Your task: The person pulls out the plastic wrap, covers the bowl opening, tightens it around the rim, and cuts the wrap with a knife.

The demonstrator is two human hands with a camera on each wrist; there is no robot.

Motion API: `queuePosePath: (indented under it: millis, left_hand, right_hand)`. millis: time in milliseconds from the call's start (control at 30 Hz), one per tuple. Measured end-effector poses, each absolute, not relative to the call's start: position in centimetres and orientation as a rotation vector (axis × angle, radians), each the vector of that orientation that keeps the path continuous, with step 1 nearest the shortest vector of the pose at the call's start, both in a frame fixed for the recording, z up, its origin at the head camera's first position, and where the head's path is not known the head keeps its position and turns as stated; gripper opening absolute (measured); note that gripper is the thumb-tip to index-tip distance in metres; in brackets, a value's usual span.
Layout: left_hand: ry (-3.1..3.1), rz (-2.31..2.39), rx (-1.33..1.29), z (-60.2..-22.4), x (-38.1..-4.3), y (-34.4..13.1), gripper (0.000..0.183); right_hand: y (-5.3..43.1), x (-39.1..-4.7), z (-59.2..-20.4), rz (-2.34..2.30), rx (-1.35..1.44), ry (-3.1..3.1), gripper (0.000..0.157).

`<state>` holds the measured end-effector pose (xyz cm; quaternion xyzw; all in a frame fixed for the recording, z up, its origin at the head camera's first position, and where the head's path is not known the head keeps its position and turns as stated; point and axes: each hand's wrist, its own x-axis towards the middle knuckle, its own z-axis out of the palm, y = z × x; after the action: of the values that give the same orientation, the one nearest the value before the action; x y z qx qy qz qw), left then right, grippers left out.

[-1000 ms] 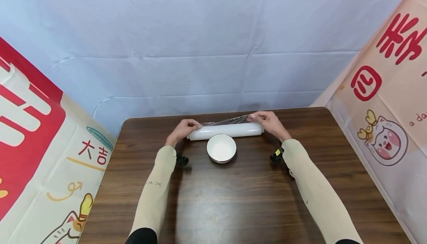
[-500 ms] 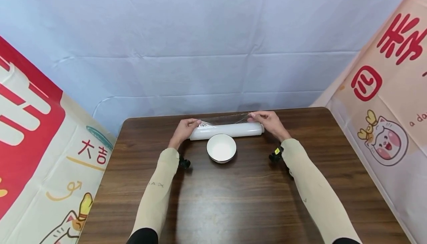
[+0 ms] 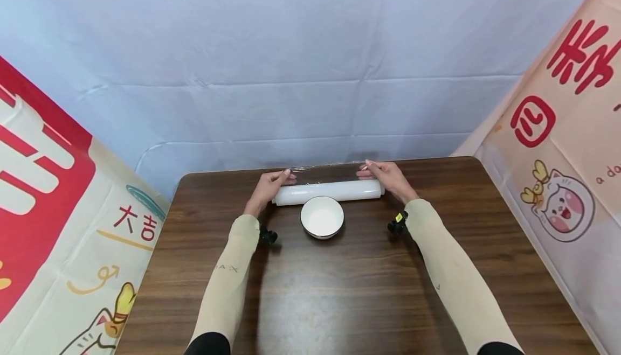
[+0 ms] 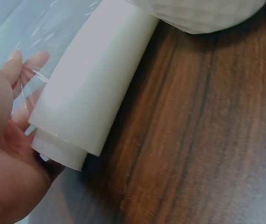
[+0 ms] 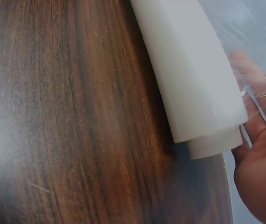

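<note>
A white roll of plastic wrap (image 3: 330, 191) lies crosswise near the table's far edge. Behind it, a clear sheet of film (image 3: 325, 174) is stretched up between both hands. My left hand (image 3: 269, 187) pinches the film's left corner between thumb and index finger, beside the roll's left end. At the other end, my right hand (image 3: 388, 177) pinches the right corner. Through the film its other fingers (image 5: 247, 70) show in the right wrist view. A white bowl (image 3: 322, 217) stands upright just in front of the roll; its faceted outside shows in the left wrist view.
The dark wood table (image 3: 310, 296) ends close behind the roll, with a pale cloth backdrop (image 3: 291, 75) beyond it. Printed cloths hang at the left (image 3: 97, 225) and right (image 3: 548, 182). Small black wrist cameras sit under both wrists.
The film, bunched and creased earlier, is now spread flatter and raised behind the roll. Both hands have shifted slightly, the left one a little to the right. Bowl and roll stay nearly in place.
</note>
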<state>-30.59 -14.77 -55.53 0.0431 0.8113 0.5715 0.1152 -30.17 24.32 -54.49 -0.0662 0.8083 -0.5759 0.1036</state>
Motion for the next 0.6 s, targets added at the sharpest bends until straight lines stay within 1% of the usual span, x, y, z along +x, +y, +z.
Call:
queuePosePath:
  millis: [133, 300, 500, 600]
  left_hand:
    - [2.389, 1.682, 0.167, -55.1, -30.9, -14.6, 0.047]
    - [2.390, 1.664, 0.182, -54.5, -31.3, -14.4, 0.048]
    - [2.372, 1.656, 0.183, -53.8, -32.1, -14.0, 0.049]
    - [2.359, 1.646, 0.188, -53.5, -32.5, -13.9, 0.052]
  right_hand:
    - [24.1, -30.3, -54.1, -1.645, -0.205, 2.409, 0.059]
    - [23.8, -30.6, -53.9, -1.650, -0.167, 2.410, 0.055]
    - [23.6, -31.0, -53.1, -1.678, -0.104, 2.402, 0.064]
    - [23.6, -31.2, -52.8, -1.686, -0.068, 2.403, 0.060]
